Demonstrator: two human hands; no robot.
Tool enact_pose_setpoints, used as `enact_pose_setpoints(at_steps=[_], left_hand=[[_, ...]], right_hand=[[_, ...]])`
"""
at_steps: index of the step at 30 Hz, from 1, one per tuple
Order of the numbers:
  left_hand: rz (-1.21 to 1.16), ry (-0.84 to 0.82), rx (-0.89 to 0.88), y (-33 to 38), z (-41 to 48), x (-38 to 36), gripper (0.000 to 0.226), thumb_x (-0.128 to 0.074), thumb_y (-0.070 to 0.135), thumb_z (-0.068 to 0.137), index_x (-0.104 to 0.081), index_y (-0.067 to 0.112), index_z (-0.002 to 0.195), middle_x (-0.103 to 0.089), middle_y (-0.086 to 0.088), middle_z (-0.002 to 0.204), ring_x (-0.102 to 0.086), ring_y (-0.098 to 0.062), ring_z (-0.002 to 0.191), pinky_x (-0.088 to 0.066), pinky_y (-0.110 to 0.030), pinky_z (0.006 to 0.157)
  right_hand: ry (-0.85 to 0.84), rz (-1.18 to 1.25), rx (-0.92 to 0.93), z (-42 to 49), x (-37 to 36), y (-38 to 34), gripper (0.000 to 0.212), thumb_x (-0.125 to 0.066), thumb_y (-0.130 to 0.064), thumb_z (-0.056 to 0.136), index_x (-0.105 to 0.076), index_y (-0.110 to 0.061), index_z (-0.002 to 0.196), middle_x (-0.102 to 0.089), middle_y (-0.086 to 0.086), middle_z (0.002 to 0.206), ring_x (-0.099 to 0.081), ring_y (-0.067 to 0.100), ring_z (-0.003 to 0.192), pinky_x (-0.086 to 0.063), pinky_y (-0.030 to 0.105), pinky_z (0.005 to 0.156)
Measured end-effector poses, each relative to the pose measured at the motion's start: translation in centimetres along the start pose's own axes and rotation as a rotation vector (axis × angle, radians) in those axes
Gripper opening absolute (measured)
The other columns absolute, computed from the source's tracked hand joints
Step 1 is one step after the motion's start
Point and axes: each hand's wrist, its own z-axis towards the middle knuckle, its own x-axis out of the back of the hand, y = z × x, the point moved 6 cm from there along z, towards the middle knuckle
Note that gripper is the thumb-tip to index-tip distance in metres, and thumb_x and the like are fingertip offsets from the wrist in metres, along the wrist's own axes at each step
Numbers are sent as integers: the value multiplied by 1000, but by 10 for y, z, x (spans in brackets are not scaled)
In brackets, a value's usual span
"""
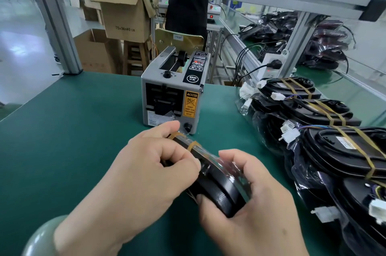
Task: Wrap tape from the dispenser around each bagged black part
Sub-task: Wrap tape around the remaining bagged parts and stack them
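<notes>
I hold one bagged black part (pixel 217 184) on edge over the green table, just in front of the grey tape dispenser (pixel 173 90). My left hand (pixel 150 170) grips its far end, where two brownish tape bands (pixel 193 144) circle the bag. My right hand (pixel 246 195) grips the near rounded end from the right, thumb under the rim. A short clear strip of tape (pixel 168 115) sticks out of the dispenser's outlet.
A pile of bagged black parts (pixel 325 130) with tape bands and white connectors lies along the right side. A power strip (pixel 269 65) with cables sits behind it. The green mat (pixel 73 130) stretches to the left. Cardboard boxes (pixel 123 17) and a person's dark torso (pixel 186 11) are beyond the table.
</notes>
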Motion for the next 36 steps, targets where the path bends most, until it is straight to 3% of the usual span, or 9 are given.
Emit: enact_pose_setpoints(at_steps=[2, 5, 10, 15, 23, 27, 30, 33, 36], left_hand=[[-13, -6, 1, 0, 4, 1, 28, -71, 39, 67, -71, 11, 65, -49, 57, 89, -30, 33, 114, -29, -12, 86], [0, -12, -16, 3, 7, 1, 24, -69, 33, 66, -71, 10, 65, -49, 57, 84, -30, 37, 109, -28, -7, 82], [28, -2, -30, 6, 5, 0, 18, -62, 32, 61, -74, 20, 65, -44, 62, 82, -27, 40, 103, -20, 14, 68], [59, -18, -47, 7, 6, 0, 16, -61, 31, 62, -74, 23, 63, -44, 61, 78, -24, 41, 102, -18, 15, 66], [116, -19, -85, 9, 5, -3, 20, -60, 28, 63, -73, 13, 62, -46, 58, 69, -21, 45, 96, -16, 15, 66], [151, -10, -76, 7, 6, -5, 13, -62, 29, 66, -73, 23, 62, -40, 63, 76, -16, 39, 108, -15, 15, 69], [155, 11, -53, 4, 6, -6, 12, -60, 36, 62, -72, 33, 61, -52, 42, 89, -24, 29, 120, -17, 14, 75], [177, 32, -49, 5, 5, -6, 13, -58, 39, 60, -71, 40, 62, -38, 42, 103, -24, 21, 127, -25, 5, 82], [196, 31, -58, 6, 3, -6, 13, -57, 40, 59, -70, 43, 62, -37, 43, 103, -26, 18, 127, -22, 8, 82]], right_hand=[[1, -3, 1, 0, -1, 0, 70, -68, -42, 45, -46, -56, 110, -69, -20, 87, -65, -2, 77, -45, 5, 71], [6, -2, 7, 0, -2, 0, 68, -67, -43, 46, -47, -54, 110, -69, -19, 88, -65, -1, 77, -47, 7, 73], [30, -2, 27, -1, -2, 1, 63, -67, -44, 47, -50, -51, 107, -69, -20, 87, -65, 1, 76, -48, 11, 73], [38, -8, 34, 0, -3, 0, 63, -67, -46, 48, -49, -50, 108, -68, -20, 88, -65, 2, 77, -51, 18, 72], [23, -4, 23, -1, -4, -2, 63, -57, -55, 47, -48, -52, 109, -67, -21, 89, -65, 3, 79, -55, 25, 71], [22, -16, 26, -1, -4, -2, 63, -56, -57, 46, -48, -52, 108, -66, -23, 91, -65, 1, 81, -52, 18, 70], [30, -14, 32, -1, -4, -2, 61, -58, -56, 47, -47, -54, 107, -66, -25, 92, -65, 1, 82, -50, 18, 74], [30, -25, 40, -1, -4, -3, 59, -67, -49, 49, -48, -52, 105, -66, -25, 91, -65, 1, 84, -49, 18, 75], [42, -33, 47, -2, -5, -2, 54, -69, -47, 49, -53, -49, 101, -66, -25, 89, -64, 0, 84, -45, 16, 81]])
